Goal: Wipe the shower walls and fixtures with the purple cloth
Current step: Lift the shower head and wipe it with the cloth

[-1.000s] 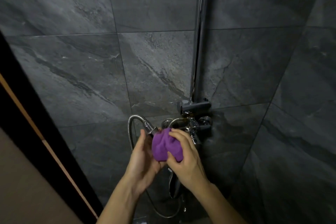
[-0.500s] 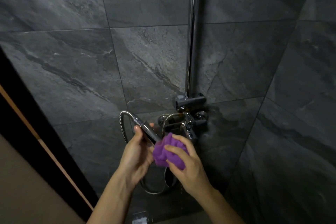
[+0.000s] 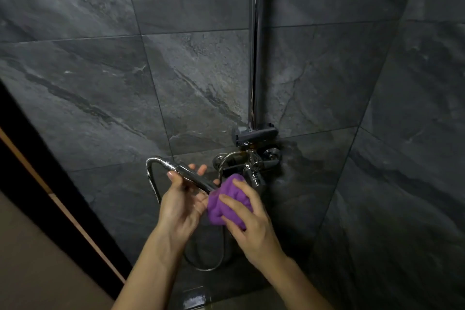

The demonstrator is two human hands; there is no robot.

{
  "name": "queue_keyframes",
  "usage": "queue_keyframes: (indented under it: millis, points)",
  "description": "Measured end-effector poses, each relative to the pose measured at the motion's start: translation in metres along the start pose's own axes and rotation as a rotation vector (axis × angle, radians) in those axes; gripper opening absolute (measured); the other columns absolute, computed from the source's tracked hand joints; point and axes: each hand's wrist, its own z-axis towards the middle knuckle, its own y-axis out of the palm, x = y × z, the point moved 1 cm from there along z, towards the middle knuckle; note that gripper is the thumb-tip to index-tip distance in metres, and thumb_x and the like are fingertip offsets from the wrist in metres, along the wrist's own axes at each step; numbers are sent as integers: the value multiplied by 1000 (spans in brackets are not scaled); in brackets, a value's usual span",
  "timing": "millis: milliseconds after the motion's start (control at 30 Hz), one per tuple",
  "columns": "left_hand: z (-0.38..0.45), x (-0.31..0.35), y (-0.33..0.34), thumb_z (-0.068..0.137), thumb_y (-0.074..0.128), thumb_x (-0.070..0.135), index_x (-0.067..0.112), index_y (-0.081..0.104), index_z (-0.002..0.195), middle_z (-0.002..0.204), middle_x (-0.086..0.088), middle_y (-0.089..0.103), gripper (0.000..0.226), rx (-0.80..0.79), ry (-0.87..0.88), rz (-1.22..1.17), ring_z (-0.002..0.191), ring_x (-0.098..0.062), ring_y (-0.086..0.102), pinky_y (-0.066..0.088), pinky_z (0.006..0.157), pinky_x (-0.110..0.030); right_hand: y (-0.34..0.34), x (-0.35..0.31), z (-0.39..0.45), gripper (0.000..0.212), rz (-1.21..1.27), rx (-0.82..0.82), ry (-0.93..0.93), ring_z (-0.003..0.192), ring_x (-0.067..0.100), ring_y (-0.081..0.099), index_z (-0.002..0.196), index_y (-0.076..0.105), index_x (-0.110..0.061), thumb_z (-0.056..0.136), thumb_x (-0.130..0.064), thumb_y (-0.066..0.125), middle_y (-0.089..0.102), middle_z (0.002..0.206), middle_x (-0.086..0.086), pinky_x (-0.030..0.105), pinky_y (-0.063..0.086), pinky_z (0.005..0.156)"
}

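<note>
Nearest, your right hand (image 3: 254,224) grips the bunched purple cloth (image 3: 226,202), fingers curled over it, pressing it around the lower end of the chrome shower handle (image 3: 193,177). Your left hand (image 3: 182,202) holds that handle, thumb and fingers wrapped round it. Beyond, the metal hose (image 3: 152,178) loops beside the mixer tap (image 3: 254,167); the riser rail (image 3: 255,45) climbs the dark tiled wall (image 3: 100,83).

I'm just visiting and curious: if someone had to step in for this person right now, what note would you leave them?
Left hand: holds the chrome hand shower by its handle.
Right hand: fingers grip the bunched purple cloth, pressed over the hand shower's far end.
Done: hand shower is off the holder and being wiped.
Left: rail, tap, hose, tiled walls; cannot tell whether wiped.
</note>
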Motion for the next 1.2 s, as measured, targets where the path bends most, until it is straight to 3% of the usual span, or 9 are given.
queue_keyframes:
  millis: [300, 500, 600, 700, 800, 933, 1000, 1100, 1200]
  points:
    - [-2, 23, 11, 99, 30, 55, 15, 59, 105, 117, -2, 64, 50, 65, 47, -176, 100, -47, 61, 48, 64, -69, -4, 22, -14, 43, 116, 236, 260, 139, 3, 33, 128, 52, -39, 86, -46, 58, 29, 150, -15, 11, 30, 110]
    - [-2, 24, 15, 99, 28, 55, 13, 58, 101, 111, -3, 63, 51, 57, 51, -281, 105, -48, 58, 45, 66, -71, -11, 3, 11, 42, -74, 154, -80, 146, 30, 27, 129, 54, -30, 88, -29, 60, 30, 152, 1, 32, 28, 118]
    - [-2, 28, 14, 99, 28, 56, 13, 58, 100, 107, -4, 63, 53, 42, 50, -301, 104, -48, 59, 47, 66, -69, -13, 14, 0, 44, -33, 156, -63, 146, 30, 28, 131, 53, -31, 88, -28, 62, 29, 153, 3, 34, 31, 117]
    - [-4, 30, 15, 98, 30, 57, 13, 59, 97, 105, -3, 63, 53, 23, 66, -336, 102, -46, 61, 50, 66, -68, -15, 17, -9, 41, 130, 291, 215, 139, 9, 35, 125, 54, -36, 85, -36, 64, 33, 149, -1, 15, 32, 111]
    - [-6, 28, 15, 97, 31, 58, 12, 61, 96, 97, -3, 66, 55, 4, 76, -389, 100, -45, 64, 50, 67, -70, -19, 9, -1, 40, 500, 384, 571, 127, 3, 47, 119, 53, -43, 82, -36, 65, 47, 141, -3, 13, 45, 97]
    - [-6, 20, 11, 96, 29, 60, 14, 62, 101, 89, -1, 71, 57, -54, 84, -396, 100, -41, 69, 54, 71, -67, -25, 7, 12, 46, 918, 443, 814, 118, 15, 59, 123, 58, -37, 78, -38, 64, 63, 128, -1, 38, 48, 100]
    - [-3, 16, 7, 96, 28, 60, 15, 59, 109, 93, 0, 72, 56, -73, 88, -378, 101, -36, 70, 55, 73, -65, -27, 6, 14, 64, 1138, 412, 884, 119, 23, 60, 127, 60, -35, 67, -46, 79, 66, 127, 1, 54, 44, 104]
    - [0, 11, 2, 96, 26, 61, 16, 58, 122, 118, -8, 70, 61, -84, 50, -261, 105, -31, 70, 58, 72, -60, -33, 2, 19, 98, 1403, 360, 905, 118, 33, 61, 127, 61, -32, 38, -51, 96, 67, 126, 8, 60, 44, 102]
    - [-2, 4, -3, 96, 25, 60, 19, 65, 115, 116, -9, 72, 60, -80, 25, -131, 98, -26, 73, 60, 72, -51, -40, -3, 26, 103, 1595, 288, 853, 120, 39, 59, 135, 55, -24, 42, -38, 99, 62, 131, 15, 61, 49, 93]
